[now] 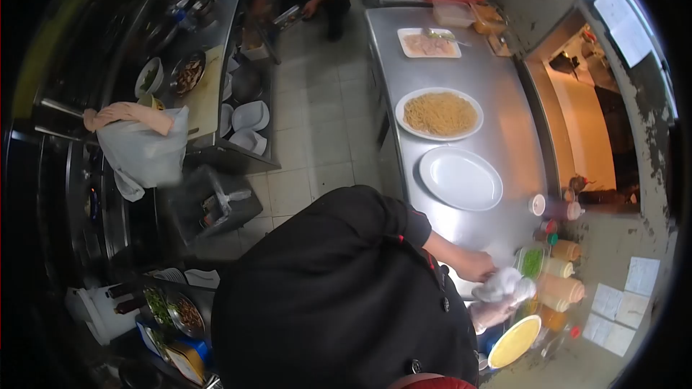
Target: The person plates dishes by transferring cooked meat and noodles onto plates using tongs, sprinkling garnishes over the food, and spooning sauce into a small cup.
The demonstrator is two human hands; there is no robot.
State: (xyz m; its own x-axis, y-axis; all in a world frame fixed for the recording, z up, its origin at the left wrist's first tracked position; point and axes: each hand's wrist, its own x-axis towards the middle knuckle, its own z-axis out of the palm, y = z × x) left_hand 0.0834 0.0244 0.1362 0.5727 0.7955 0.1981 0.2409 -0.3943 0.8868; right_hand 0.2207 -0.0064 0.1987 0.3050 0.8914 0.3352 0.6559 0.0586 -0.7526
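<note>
Your left hand reaches, fingers curled, to a crumpled white bundle (cloth or glove, I can't tell). Your right hand is just beside it, blurred; neither grip can be confirmed. You seem to be handling that bundle; any next move calls for care around the green-filled container and squeeze bottles, near the oval plate.

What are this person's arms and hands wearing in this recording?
The left sleeve is black with thin red trim and ends well above the left hand. The right hand seems to wear a thin, see-through glove, though blur makes that uncertain. The right sleeve is too hidden to describe.
</note>
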